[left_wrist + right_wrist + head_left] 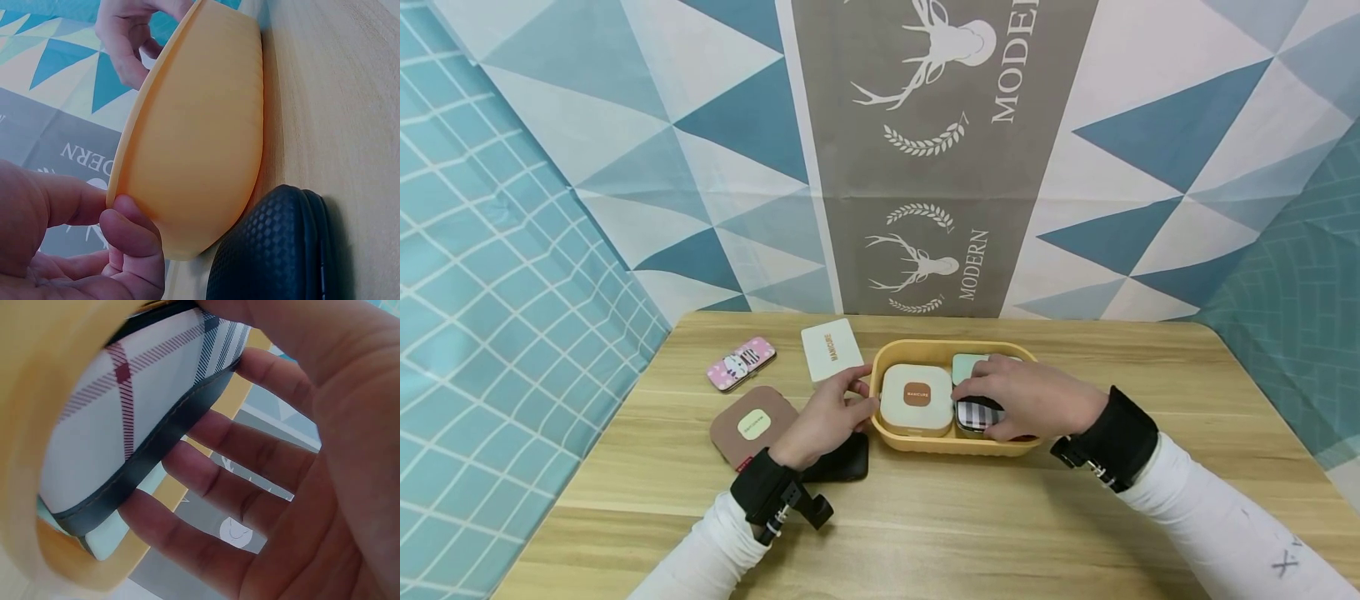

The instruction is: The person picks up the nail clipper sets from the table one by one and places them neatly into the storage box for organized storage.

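Observation:
In the head view, a yellow plastic basket [917,445] stands on the table. My left hand [827,421] pinches its left rim between thumb and finger, as the left wrist view shows on the basket wall [194,125]. Inside, on the left, lies a cream manicure case [936,408]. My right hand [1033,398] reaches into the right part and grips a plaid case [976,416] with dark edging. Close up, the right wrist view shows fingertips on the dark edge of the plaid case [100,431]. A mint-green case [966,365] sits behind it, partly hidden by the hand.
Left of the basket lie a pink patterned case [741,364], a pale manicure case [832,348], a brown case [752,425] and a black textured case [269,250], partly under my left wrist in the head view. A patterned cloth [917,167] hangs behind the table [970,525].

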